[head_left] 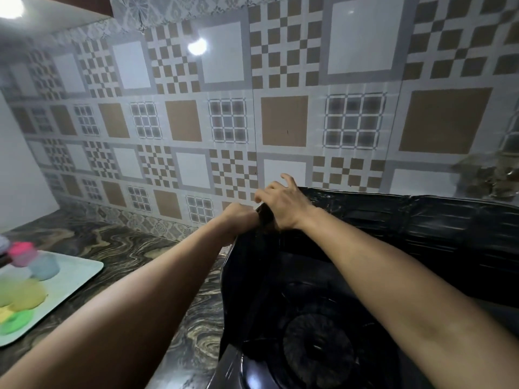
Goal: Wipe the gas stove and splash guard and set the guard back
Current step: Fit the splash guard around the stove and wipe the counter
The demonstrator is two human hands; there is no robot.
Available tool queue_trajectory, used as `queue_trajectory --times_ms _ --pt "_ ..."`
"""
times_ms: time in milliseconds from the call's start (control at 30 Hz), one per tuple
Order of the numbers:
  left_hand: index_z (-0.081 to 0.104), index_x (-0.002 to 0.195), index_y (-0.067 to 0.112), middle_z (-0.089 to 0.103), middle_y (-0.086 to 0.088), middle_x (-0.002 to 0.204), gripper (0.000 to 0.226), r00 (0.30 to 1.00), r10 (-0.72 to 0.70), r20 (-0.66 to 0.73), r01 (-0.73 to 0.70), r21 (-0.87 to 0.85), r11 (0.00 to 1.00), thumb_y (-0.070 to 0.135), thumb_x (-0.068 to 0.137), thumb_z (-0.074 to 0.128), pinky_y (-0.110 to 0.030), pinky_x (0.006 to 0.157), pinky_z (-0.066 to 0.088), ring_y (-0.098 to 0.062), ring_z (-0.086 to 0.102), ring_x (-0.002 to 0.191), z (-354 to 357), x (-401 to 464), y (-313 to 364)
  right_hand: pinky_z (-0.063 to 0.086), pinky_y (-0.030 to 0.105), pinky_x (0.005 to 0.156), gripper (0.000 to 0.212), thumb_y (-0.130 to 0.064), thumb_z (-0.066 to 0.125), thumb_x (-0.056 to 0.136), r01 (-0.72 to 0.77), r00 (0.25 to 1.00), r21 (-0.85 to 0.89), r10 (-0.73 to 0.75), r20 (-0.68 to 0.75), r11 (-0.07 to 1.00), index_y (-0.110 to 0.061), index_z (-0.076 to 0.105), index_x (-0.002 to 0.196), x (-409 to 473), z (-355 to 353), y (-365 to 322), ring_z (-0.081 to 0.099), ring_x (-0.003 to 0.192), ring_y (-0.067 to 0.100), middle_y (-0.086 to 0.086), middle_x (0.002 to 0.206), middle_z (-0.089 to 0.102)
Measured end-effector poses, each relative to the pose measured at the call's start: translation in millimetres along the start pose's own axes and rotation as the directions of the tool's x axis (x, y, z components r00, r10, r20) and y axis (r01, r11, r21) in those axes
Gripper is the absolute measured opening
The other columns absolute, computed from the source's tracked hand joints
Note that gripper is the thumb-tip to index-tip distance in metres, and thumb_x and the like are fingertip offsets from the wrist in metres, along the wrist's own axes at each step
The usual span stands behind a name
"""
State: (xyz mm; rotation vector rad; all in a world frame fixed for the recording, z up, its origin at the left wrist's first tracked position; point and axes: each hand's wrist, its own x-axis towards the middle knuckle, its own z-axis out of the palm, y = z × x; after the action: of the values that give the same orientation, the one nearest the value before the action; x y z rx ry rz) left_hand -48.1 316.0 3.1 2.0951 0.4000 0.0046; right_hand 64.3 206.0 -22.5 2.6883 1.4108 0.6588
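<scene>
The splash guard (421, 228), a black, glossy, creased panel, stands upright on the worktop (118, 248) against the tiled wall (252, 108). It runs along the back of the gas stove (317, 346) and folds forward at its left corner, forming a side panel along the stove's left edge.

Both hands meet at the top of that left corner. The left hand (241, 219) is curled into a fist at the outer side of the corner; its fingers appear to grip the guard's upper edge, though the fingertips are hidden behind the hand. The right hand (283, 203) rests over the corner from the stove side. Its fingers (289, 179) are bent and partly spread; the thumb and nearest fingers pinch the top edge of the guard, while the outer fingers lift clear of it. The two hands are touching or very nearly touching at the corner.

The gas stove sits at the lower right, just inside the guard. Its surface is black and reflective, with a round burner (317, 349) visible between the forearms.

At the left of the worktop, well apart from the stove, lies a pale tray (81, 273) carrying blurred, coloured cup-like items (25, 293) in pink, blue, yellow and green.
</scene>
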Motion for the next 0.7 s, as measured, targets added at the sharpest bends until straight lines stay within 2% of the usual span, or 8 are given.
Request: queue_trajectory --times_ms 133,233,333,400,467,533,600,700 --pt "0.057 0.077 0.003 0.057 -0.007 0.07 0.011 1.0 -0.017 -0.001 0.017 0.007 1.0 0.008 0.087 0.057 -0.023 0.054 0.045 -0.015 0.054 0.06 -0.3 -3.6 1.9 0.021 0.047 0.115 0.042 -0.025 0.062 0.077 -0.035 0.998 -0.01 0.035 -0.06 0.999 -0.016 0.047 0.116 -1.1 7.2 -1.4 0.062 0.095 0.028 0.005 0.091 0.066" --pt "0.058 0.081 0.002 0.061 -0.012 0.074 0.009 0.996 -0.081 0.04 0.078 0.072 0.994 0.006 0.087 0.053 -0.032 0.064 0.051 -0.023 0.06 0.067 -1.7 -5.8 6.5 0.032 0.044 0.109 0.042 -0.011 0.059 0.08 -0.048 0.996 -0.004 0.047 -0.079 0.999 -0.013 0.046 0.12 -2.6 7.2 -0.2 0.062 0.089 0.03 0.008 0.09 0.065" --pt "0.059 0.098 -0.001 0.068 -0.022 0.095 0.017 0.973 -0.179 0.148 0.156 0.156 0.975 0.009 0.09 0.048 -0.048 0.089 0.054 -0.035 0.067 0.09 -5.6 -9.7 10.9 0.036 0.04 0.105 0.05 -0.018 0.065 0.079 -0.043 0.994 0.044 0.047 -0.102 0.998 -0.013 0.046 0.125 -0.3 9.7 6.6 0.058 0.099 0.028 0.009 0.104 0.064" --pt "0.059 0.103 -0.001 0.069 -0.024 0.104 0.022 0.962 -0.204 0.179 0.171 0.185 0.968 0.011 0.09 0.046 -0.055 0.091 0.052 -0.04 0.067 0.098 -6.7 -13.3 11.7 0.034 0.04 0.108 0.062 -0.025 0.074 0.074 -0.095 0.991 0.084 0.102 -0.091 0.992 -0.016 0.046 0.129 2.6 10.3 15.7 0.053 0.112 0.025 0.007 0.12 0.059" --pt "0.061 0.101 0.0 0.07 -0.024 0.102 0.022 0.964 -0.195 0.178 0.162 0.188 0.969 0.013 0.09 0.047 -0.058 0.086 0.054 -0.04 0.068 0.094 -7.4 -16.1 10.7 0.039 0.042 0.105 0.071 -0.026 0.08 0.07 -0.217 0.974 0.139 0.223 -0.028 0.966 -0.018 0.044 0.131 1.7 6.9 25.7 0.051 0.117 0.025 0.005 0.13 0.053" --pt "0.061 0.091 0.0 0.069 -0.022 0.089 0.019 0.977 -0.159 0.143 0.135 0.165 0.977 0.009 0.092 0.045 -0.056 0.077 0.057 -0.038 0.069 0.081 -6.8 -19.4 8.8 0.049 0.046 0.093 0.064 -0.02 0.077 0.076 -0.324 0.946 0.197 0.323 0.041 0.925 -0.018 0.046 0.131 -3.2 0.6 33.8 0.056 0.11 0.029 0.007 0.129 0.054" --pt "0.059 0.084 0.0 0.065 -0.019 0.077 0.02 0.986 -0.132 0.105 0.117 0.137 0.984 0.006 0.094 0.042 -0.055 0.072 0.058 -0.033 0.065 0.068 -4.2 -21.6 7.5 0.052 0.042 0.078 0.043 -0.013 0.066 0.086 -0.354 0.935 0.214 0.352 0.048 0.911 -0.019 0.053 0.126 -7.5 -3.5 39.0 0.061 0.098 0.03 0.009 0.118 0.062" --pt "0.058 0.085 0.001 0.062 -0.016 0.078 0.019 0.991 -0.099 0.085 0.089 0.112 0.99 0.008 0.094 0.042 -0.053 0.074 0.058 -0.031 0.063 0.069 0.7 -20.7 6.5 0.042 0.032 0.064 0.024 -0.008 0.052 0.094 -0.356 0.934 0.19 0.356 0.035 0.915 -0.018 0.063 0.113 -11.0 -8.0 42.2 0.056 0.082 0.024 0.006 0.099 0.065"
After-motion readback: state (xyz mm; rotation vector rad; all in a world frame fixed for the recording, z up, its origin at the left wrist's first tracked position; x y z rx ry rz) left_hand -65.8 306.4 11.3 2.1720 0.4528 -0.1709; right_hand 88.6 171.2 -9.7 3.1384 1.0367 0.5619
